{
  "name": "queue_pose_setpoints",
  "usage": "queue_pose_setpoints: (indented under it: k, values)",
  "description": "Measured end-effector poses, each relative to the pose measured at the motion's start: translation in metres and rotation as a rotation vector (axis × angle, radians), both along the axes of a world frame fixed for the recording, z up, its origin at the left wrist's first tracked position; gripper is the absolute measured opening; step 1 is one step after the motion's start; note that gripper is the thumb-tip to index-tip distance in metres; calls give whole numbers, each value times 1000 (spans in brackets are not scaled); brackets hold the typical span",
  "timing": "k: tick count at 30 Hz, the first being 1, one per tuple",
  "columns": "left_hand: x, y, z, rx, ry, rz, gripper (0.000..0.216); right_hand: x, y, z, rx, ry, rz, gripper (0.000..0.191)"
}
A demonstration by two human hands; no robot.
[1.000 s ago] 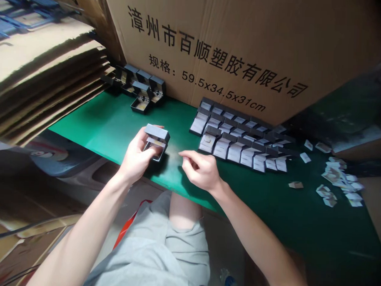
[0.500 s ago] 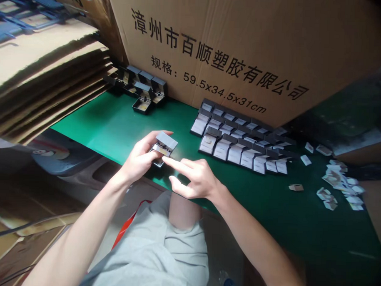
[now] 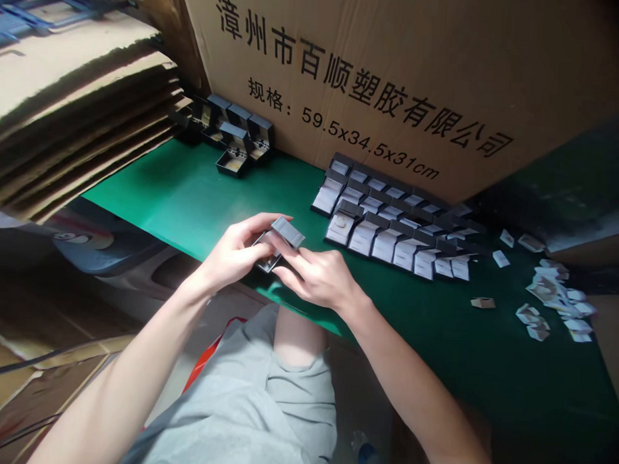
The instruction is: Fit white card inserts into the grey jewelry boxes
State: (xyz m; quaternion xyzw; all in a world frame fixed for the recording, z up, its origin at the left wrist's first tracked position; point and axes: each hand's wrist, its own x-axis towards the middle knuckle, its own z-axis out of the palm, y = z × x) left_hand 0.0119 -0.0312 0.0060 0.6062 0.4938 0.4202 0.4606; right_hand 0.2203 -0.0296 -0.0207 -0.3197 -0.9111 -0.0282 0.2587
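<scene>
A small dark hinged box (image 3: 289, 232) is held just above the table's front edge, its lid raised. My left hand (image 3: 233, 255) wraps round its left side, thumb across the front. From the right, my right hand (image 3: 322, 276) closes on the same box; its index finger reaches in under the lid and its thumb lies by the lower edge. The fingers hide most of the inside. To the right, several open dark boxes with white inserts (image 3: 363, 238) stand in rows. Farther back on the left are several open boxes with a yellowish inside (image 3: 234, 163).
A large printed cardboard carton (image 3: 357, 44) walls off the back of the green table (image 3: 153, 193). Stacked cardboard sheets (image 3: 80, 109) rise at the left. Small folded white pieces (image 3: 554, 288) lie scattered at the right, with a tan piece (image 3: 483, 303) nearer.
My right hand has moved up and onto the box, its index finger now deeper inside and its thumb closer. The box has shifted slightly right and turned in my left hand.
</scene>
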Motion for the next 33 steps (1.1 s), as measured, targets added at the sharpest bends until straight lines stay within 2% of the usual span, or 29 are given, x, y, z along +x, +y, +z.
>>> queue_pose_setpoints:
  k: [5, 8, 12, 15, 18, 20, 26, 33]
  values:
    - [3, 1, -2, 2, 71, 8, 61, -3, -3, 0, -22, -39, -62, 53]
    - [3, 1, -4, 16, 120, -5, 66, -4, -4, 0, -59, -52, -93, 59]
    - [4, 1, -5, 38, 157, -1, 68, -5, -4, 3, -29, -92, -136, 66]
    - [9, 2, -8, 63, 177, 84, 65, -7, -5, 9, -31, -163, -152, 69]
    - [14, 3, -13, 83, 167, 217, 62, -9, -6, 16, -96, -257, -181, 71]
    - [15, 3, -15, 85, 170, 259, 61, -10, -7, 19, -154, -314, -211, 73]
    - [14, 0, -15, 115, 236, 228, 58, -15, -7, 18, -250, -363, -242, 79]
    - [14, 1, -14, 102, 248, 248, 56, -17, -6, 15, -185, -303, -217, 73]
